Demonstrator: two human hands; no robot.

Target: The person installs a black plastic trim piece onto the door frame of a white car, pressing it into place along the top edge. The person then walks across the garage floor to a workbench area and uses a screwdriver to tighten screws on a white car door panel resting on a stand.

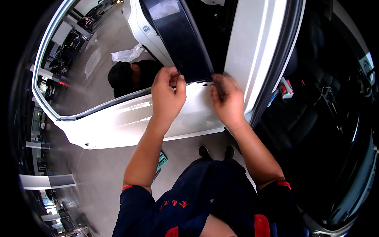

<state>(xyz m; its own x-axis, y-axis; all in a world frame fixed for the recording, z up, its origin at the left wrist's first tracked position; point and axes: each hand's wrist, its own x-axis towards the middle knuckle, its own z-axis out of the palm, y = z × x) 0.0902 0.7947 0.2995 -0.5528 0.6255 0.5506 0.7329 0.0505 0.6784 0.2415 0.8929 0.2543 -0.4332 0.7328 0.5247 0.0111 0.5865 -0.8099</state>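
My left hand (169, 89) is at the lower left corner of a long dark glossy panel (183, 47), its fingers curled and pinched together. At the panel's lower right corner my right hand (227, 96) has its fingers bent and thumb drawn in. Whatever lies between the fingertips of either hand is too small to make out. The panel stands above the white car door (118, 120), between the window area and the white frame (256, 43). A pale, clear patch (166, 9) shows near the panel's top.
A person in a dark cap (120, 78) appears in the window area. Clear plastic sheet (127, 53) lies on the floor beyond. Near my feet is a green case (162, 159). To the right, the dark car interior holds a tissue box (286, 89).
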